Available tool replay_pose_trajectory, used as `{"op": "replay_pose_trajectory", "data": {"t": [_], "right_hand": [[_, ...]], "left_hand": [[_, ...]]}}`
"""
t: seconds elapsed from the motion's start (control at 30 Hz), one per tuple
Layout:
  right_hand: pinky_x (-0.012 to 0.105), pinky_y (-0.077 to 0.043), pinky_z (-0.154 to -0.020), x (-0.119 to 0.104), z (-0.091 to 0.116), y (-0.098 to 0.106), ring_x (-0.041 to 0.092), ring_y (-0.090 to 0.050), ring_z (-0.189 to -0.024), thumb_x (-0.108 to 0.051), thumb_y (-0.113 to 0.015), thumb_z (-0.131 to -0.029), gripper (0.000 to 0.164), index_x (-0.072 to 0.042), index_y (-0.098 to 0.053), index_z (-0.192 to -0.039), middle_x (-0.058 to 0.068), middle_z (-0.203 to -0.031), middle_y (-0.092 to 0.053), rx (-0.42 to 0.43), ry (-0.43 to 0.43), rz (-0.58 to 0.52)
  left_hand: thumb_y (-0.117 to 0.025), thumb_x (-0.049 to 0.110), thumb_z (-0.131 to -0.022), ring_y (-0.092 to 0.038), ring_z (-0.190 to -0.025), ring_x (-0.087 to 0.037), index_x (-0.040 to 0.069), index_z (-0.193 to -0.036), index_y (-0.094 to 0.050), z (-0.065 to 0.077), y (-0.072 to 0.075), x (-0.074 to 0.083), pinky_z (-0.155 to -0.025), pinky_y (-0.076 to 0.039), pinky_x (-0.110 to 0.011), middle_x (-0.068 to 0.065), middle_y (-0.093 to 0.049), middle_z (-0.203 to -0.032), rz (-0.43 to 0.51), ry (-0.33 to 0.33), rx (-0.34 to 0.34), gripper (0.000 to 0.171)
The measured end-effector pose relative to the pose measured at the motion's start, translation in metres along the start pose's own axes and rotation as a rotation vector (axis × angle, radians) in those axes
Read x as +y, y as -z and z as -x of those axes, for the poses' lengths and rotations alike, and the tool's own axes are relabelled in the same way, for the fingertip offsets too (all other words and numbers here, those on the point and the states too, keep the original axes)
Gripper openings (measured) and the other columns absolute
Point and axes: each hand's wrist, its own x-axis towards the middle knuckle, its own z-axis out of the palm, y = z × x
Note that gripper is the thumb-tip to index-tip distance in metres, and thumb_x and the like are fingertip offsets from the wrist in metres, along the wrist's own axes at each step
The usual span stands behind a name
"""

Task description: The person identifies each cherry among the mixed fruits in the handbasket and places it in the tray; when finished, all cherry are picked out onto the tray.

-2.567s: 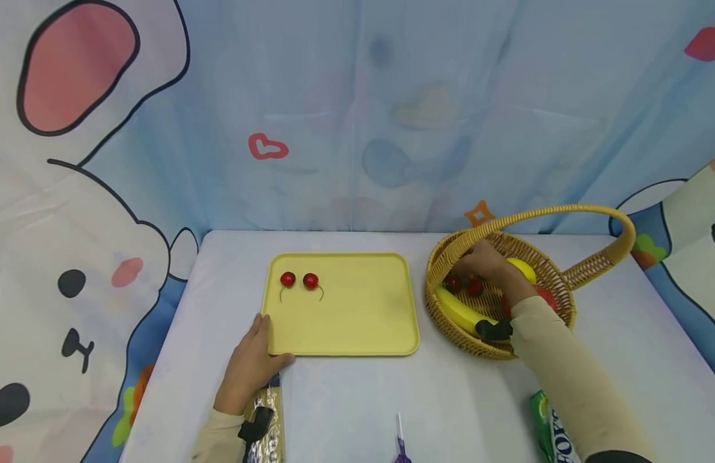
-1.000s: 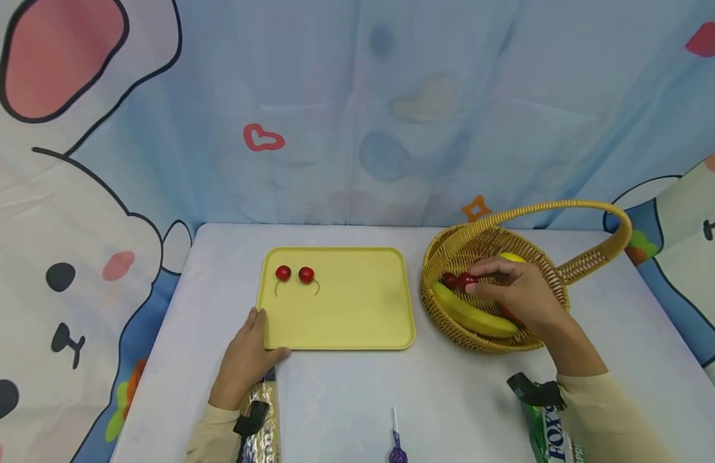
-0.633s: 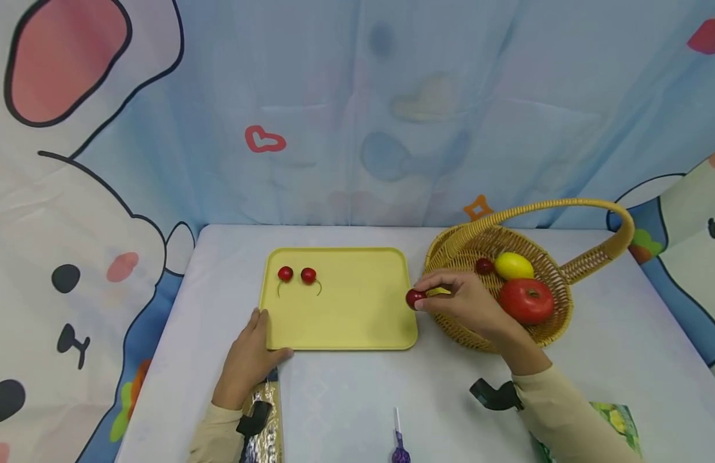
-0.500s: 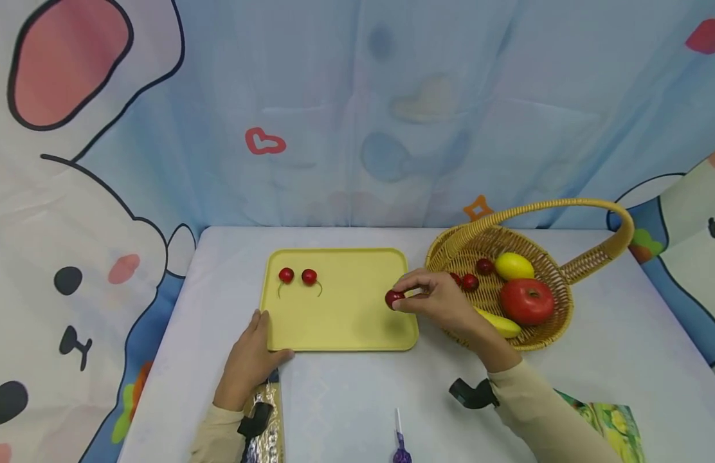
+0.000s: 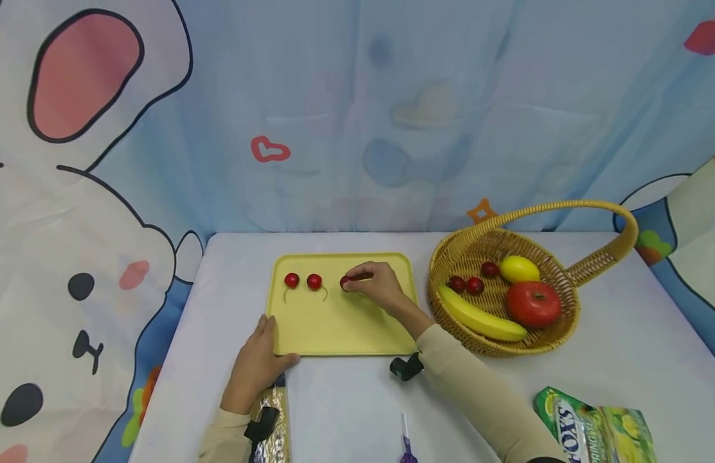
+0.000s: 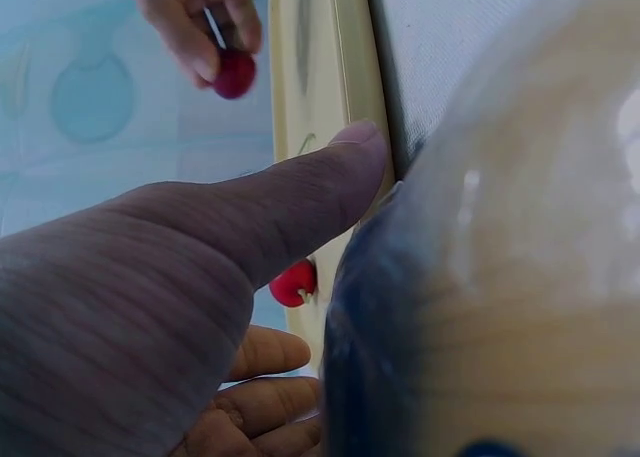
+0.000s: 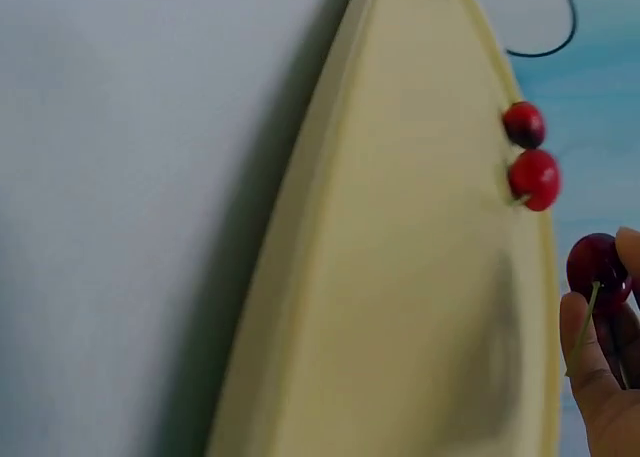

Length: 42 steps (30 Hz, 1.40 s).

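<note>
Your right grip [image 5: 384, 287], pinched on a cherry [image 7: 594, 260], had crossed from basket [image 5: 545, 343] to tray [image 5: 334, 331], apparently unreleased; your left hand [image 5: 254, 370] touched the rim, fingers extended.

We see a white-covered table [image 5: 346, 405]. On it lie a yellow tray [image 5: 323, 331] and, just to its right, a handled wicker basket [image 5: 492, 345]. Nearer us, we find a shiny gold packet [image 5: 280, 431] by the tray's near left corner, a purple-wrapped lollipop [image 5: 407, 453] and, farther right, a green packet [image 5: 593, 427].
</note>
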Motion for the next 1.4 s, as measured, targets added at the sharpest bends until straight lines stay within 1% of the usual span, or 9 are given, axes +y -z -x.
{"op": "replay_pose_trajectory", "data": {"t": [0.23, 0.4, 0.57, 0.67, 0.83, 0.97, 1.17, 1.3, 1.4], "right_hand": [[0.027, -0.056, -0.077, 0.006, -0.018, -0.022, 0.021, -0.069, -0.092, -0.008, -0.081, -0.081, 0.018, -0.002, -0.077, -0.098, 0.011, -0.105, -0.072, 0.041, -0.010, 0.071], [0.028, -0.055, -0.076, 0.009, -0.019, -0.023, 0.020, -0.068, -0.088, -0.009, -0.081, -0.082, 0.015, -0.004, -0.078, -0.096, 0.009, -0.102, -0.073, 0.051, -0.026, 0.134], [0.027, -0.054, -0.073, 0.012, -0.018, -0.021, 0.018, -0.069, -0.084, -0.010, -0.080, -0.083, 0.014, -0.005, -0.078, -0.096, 0.009, -0.100, -0.074, 0.029, -0.043, 0.131], [0.028, -0.056, -0.076, 0.012, -0.014, -0.019, 0.019, -0.070, -0.088, -0.011, -0.080, -0.084, 0.012, -0.006, -0.078, -0.095, 0.008, -0.102, -0.073, 0.024, -0.035, 0.129], [0.040, -0.054, -0.089, 0.002, 0.002, -0.009, 0.024, -0.066, -0.106, -0.012, -0.078, -0.085, 0.011, -0.007, -0.078, -0.095, 0.006, -0.111, -0.071, 0.001, 0.031, 0.179], [0.043, -0.054, -0.090, -0.012, 0.023, 0.015, 0.029, -0.065, -0.109, -0.014, -0.075, -0.088, 0.019, -0.004, -0.076, -0.104, 0.010, -0.114, -0.071, -0.128, 0.116, 0.227], [0.034, -0.057, -0.087, -0.028, 0.060, 0.077, 0.041, -0.062, -0.115, -0.009, -0.074, -0.089, 0.026, 0.001, -0.072, -0.113, 0.025, -0.123, -0.065, -0.499, 0.092, 0.124], [0.031, -0.056, -0.088, -0.034, 0.084, 0.123, 0.024, -0.064, -0.114, -0.011, -0.075, -0.088, 0.022, -0.007, -0.075, -0.110, 0.019, -0.123, -0.066, -0.624, 0.091, 0.156], [0.032, -0.056, -0.087, -0.036, 0.091, 0.156, 0.017, -0.066, -0.106, -0.010, -0.073, -0.089, 0.021, -0.004, -0.075, -0.109, 0.018, -0.118, -0.069, -0.662, 0.093, 0.147]], "left_hand": [[-0.083, 0.026, -0.081, -0.037, -0.138, -0.051, -0.014, -0.149, -0.029, 0.000, -0.004, -0.001, -0.108, -0.040, -0.056, -0.037, -0.024, -0.154, -0.002, 0.009, -0.001, 0.096], [-0.084, 0.027, -0.081, -0.038, -0.138, -0.051, -0.015, -0.148, -0.030, 0.001, -0.008, 0.000, -0.108, -0.040, -0.056, -0.038, -0.025, -0.154, 0.000, -0.003, -0.001, 0.096], [-0.084, 0.026, -0.081, -0.038, -0.137, -0.051, -0.015, -0.148, -0.030, 0.002, -0.009, 0.000, -0.107, -0.040, -0.056, -0.038, -0.025, -0.154, -0.005, -0.004, 0.002, 0.095], [-0.083, 0.026, -0.081, -0.038, -0.138, -0.050, -0.015, -0.148, -0.030, 0.002, -0.010, 0.001, -0.107, -0.040, -0.056, -0.038, -0.025, -0.154, -0.001, 0.002, -0.001, 0.095], [-0.084, 0.026, -0.081, -0.038, -0.137, -0.051, -0.016, -0.147, -0.031, 0.004, -0.010, 0.002, -0.107, -0.040, -0.056, -0.038, -0.026, -0.153, 0.001, -0.002, 0.002, 0.094], [-0.084, 0.025, -0.080, -0.039, -0.135, -0.052, -0.017, -0.146, -0.032, 0.004, -0.010, 0.003, -0.106, -0.041, -0.057, -0.040, -0.027, -0.152, -0.002, -0.021, 0.019, 0.094], [-0.084, 0.025, -0.080, -0.040, -0.135, -0.053, -0.017, -0.146, -0.031, 0.004, -0.009, 0.001, -0.105, -0.042, -0.057, -0.040, -0.026, -0.152, -0.008, -0.040, 0.021, 0.095], [-0.084, 0.026, -0.080, -0.039, -0.135, -0.053, -0.017, -0.146, -0.031, 0.002, -0.006, -0.001, -0.105, -0.042, -0.057, -0.041, -0.026, -0.152, -0.021, -0.051, 0.024, 0.096], [-0.084, 0.025, -0.080, -0.040, -0.135, -0.053, -0.017, -0.146, -0.031, 0.000, -0.003, -0.002, -0.105, -0.042, -0.057, -0.041, -0.026, -0.152, -0.030, -0.060, 0.029, 0.095]]}}
